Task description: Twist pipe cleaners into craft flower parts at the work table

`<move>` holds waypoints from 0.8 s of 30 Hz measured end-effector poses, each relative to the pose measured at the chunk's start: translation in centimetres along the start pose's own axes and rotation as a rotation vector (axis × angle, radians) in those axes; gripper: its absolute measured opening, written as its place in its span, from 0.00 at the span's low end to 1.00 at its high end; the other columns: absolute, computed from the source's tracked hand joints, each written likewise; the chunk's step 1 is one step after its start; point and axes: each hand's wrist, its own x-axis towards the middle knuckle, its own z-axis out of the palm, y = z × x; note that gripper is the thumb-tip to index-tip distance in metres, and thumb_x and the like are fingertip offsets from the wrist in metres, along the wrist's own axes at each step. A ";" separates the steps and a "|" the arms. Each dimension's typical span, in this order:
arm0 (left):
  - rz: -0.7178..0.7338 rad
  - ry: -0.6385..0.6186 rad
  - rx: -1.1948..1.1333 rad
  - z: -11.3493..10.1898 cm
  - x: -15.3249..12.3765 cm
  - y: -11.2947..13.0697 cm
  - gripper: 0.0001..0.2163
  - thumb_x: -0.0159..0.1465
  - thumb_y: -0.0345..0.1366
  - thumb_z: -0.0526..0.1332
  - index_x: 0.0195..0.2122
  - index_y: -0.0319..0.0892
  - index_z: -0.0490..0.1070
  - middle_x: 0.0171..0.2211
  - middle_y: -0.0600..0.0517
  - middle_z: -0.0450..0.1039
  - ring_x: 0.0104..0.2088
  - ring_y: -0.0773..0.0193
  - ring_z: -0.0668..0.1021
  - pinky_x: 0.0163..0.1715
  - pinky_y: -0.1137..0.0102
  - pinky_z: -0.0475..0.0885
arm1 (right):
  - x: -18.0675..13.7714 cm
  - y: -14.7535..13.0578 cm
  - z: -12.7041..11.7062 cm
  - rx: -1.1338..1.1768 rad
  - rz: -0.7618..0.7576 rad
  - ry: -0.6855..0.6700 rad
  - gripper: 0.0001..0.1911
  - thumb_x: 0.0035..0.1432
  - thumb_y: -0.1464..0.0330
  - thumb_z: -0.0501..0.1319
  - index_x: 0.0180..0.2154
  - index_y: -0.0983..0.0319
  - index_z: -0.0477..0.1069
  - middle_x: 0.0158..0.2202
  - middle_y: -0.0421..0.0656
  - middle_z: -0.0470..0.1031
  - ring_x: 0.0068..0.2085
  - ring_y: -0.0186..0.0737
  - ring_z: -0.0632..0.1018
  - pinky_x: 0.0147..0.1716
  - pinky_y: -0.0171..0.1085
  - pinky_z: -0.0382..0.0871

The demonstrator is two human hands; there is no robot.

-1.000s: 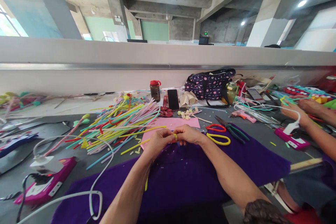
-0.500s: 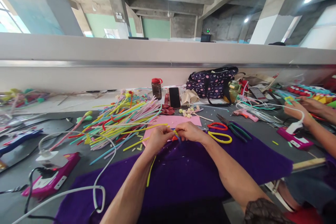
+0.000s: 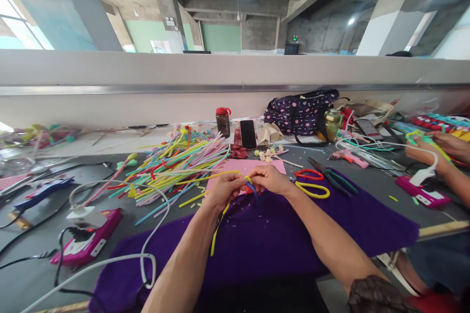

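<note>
Over the purple cloth (image 3: 271, 249), my two hands meet with fingertips nearly touching. My left hand (image 3: 225, 190) pinches a yellow pipe cleaner (image 3: 216, 237), whose long tail hangs below the palm onto the cloth. My right hand (image 3: 273, 180) is closed at the other side of the same small piece, thumb and fingers pressed together. Between the fingertips show a yellow loop, a blue strand (image 3: 255, 196) and a bit of orange-red; the fingers hide how they join. Just right of my right wrist lie yellow-and-red-handled scissors (image 3: 312, 190).
A heap of coloured pipe cleaners (image 3: 194, 164) lies at left, beside a pink sheet (image 3: 273, 165). Green-handled pliers (image 3: 336, 181) rest at right. Magenta power strips (image 3: 106, 237) with white cables flank the workspace. Behind stand a bottle (image 3: 222, 124), phone (image 3: 248, 134) and bag (image 3: 297, 115). Another person's hands (image 3: 426, 154) work at far right.
The whole view has swung slightly left. My hands stay together on the piece, with small finger shifts; more of the yellow tail shows under my left hand.
</note>
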 end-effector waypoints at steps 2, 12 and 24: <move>-0.012 -0.005 -0.013 0.2 0.0 0.0 0.13 0.48 0.43 0.64 0.24 0.37 0.67 0.17 0.56 0.67 0.12 0.77 0.60 0.11 0.78 0.46 | 0.1 0.1 0.4 0.044 0.006 0.027 0.07 0.51 0.71 0.55 0.33 0.63 0.70 0.20 0.37 0.69 0.20 0.31 0.71 0.17 0.29 0.65; -0.002 0.015 0.008 0.8 -0.1 -0.4 0.11 0.49 0.41 0.63 0.22 0.38 0.66 0.14 0.58 0.65 0.11 0.78 0.59 0.11 0.78 0.46 | 0.1 0.3 0.7 -0.051 -0.043 0.119 0.11 0.49 0.75 0.54 0.34 0.63 0.72 0.23 0.39 0.72 0.22 0.31 0.71 0.21 0.29 0.63; 0.009 0.028 -0.070 1.0 -0.3 0.1 0.13 0.48 0.42 0.63 0.22 0.37 0.65 0.14 0.57 0.65 0.11 0.78 0.59 0.11 0.78 0.46 | -0.2 -0.8 0.7 -0.052 -0.107 0.156 0.07 0.50 0.70 0.57 0.33 0.64 0.71 0.24 0.39 0.72 0.25 0.32 0.71 0.25 0.31 0.65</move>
